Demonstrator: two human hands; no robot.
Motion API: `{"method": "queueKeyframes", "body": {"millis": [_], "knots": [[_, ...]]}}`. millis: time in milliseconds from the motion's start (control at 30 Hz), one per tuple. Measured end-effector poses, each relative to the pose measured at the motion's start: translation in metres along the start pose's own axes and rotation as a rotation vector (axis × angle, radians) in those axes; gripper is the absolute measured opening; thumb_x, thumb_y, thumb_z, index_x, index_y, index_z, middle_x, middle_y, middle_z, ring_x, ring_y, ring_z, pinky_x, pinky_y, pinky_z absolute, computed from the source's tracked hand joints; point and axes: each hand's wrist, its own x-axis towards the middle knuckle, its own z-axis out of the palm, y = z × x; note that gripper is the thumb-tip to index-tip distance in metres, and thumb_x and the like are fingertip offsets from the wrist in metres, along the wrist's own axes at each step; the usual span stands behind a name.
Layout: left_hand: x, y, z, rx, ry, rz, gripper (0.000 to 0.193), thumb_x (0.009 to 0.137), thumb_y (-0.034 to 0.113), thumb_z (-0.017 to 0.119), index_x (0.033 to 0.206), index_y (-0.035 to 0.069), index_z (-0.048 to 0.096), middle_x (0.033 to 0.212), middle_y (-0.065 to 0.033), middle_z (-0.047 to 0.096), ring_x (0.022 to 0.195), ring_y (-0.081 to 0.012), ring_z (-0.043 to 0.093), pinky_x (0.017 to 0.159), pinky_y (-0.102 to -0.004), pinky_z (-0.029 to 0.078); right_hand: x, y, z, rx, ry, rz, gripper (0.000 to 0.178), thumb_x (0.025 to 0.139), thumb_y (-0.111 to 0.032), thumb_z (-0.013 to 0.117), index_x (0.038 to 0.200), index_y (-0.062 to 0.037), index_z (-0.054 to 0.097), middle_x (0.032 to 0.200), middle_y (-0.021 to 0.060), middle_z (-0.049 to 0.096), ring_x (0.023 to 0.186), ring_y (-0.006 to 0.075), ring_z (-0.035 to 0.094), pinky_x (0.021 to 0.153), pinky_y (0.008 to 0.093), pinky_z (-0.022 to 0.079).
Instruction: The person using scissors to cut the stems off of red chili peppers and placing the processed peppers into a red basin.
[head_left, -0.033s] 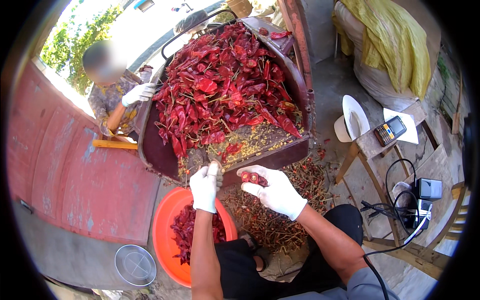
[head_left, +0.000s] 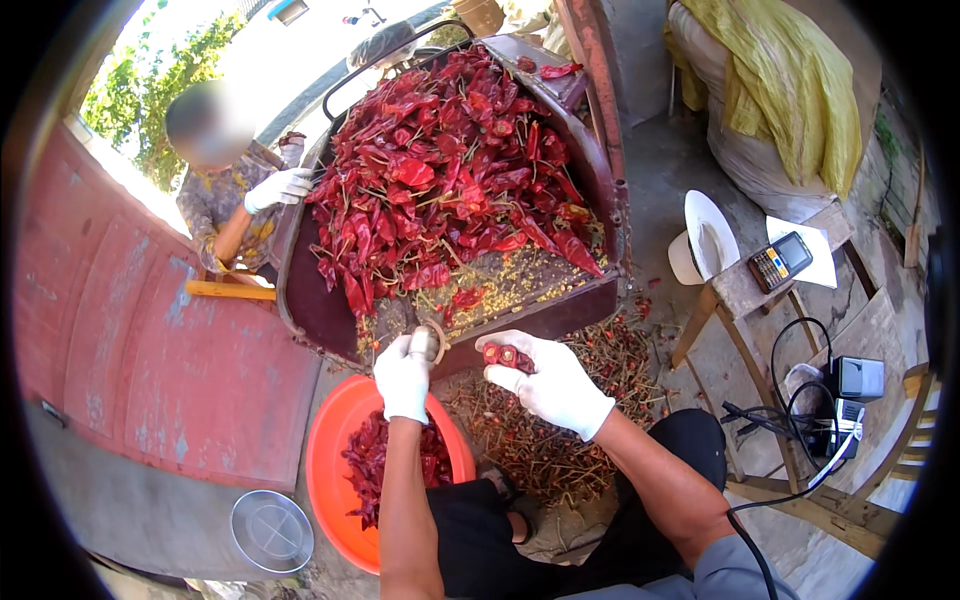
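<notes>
My right hand (head_left: 548, 383), in a white glove, is closed round a few dried red chili peppers (head_left: 508, 356), with their cut-looking ends facing left. Level with it on the left, my gloved left hand (head_left: 404, 378) pinches a thin, curved brown strip (head_left: 441, 342); what it is I cannot make out. Both hands are at the near edge of a dark red metal bin (head_left: 560, 312). A large heap of dried red chilies (head_left: 430, 170) fills the bin, with yellow seeds on its floor. Under my left forearm, an orange tub (head_left: 325, 470) holds more red chili pieces (head_left: 383, 470).
Loose stems (head_left: 540, 450) cover the floor between my legs and the bin. Across the bin's left side is a co-worker's gloved hand (head_left: 280, 188). A round sieve (head_left: 271, 530) lies left of the tub. At right are a hat (head_left: 712, 240), a wooden stool (head_left: 722, 292), a keypad device (head_left: 781, 262) and cables.
My left hand has shifted slightly left and turned, and the curved brown strip at its fingertips shows more fully. My right hand still holds the chilies in nearly the same place.
</notes>
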Motion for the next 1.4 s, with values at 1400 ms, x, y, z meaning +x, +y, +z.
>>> {"method": "queueKeyframes", "body": {"millis": [1400], "knots": [[-0.047, -0.003, -0.042, -0.868, -0.305, -0.035, 0.064, 0.071, -0.007, 0.073, 0.128, 0.005, 0.049, 0.095, -0.0033, 0.058, 0.077, -0.0113, 0.057, 0.063, -0.0239, 0.048, 0.013, 0.002, -0.01, -0.164, 0.184, -0.026, 0.036, 0.087, -0.027, 0.071, 0.122, -0.0197, 0.069, 0.094, 0.0139, 0.072, 0.079, 0.0276, 0.067, 0.075, 0.0361, 0.053]]}}
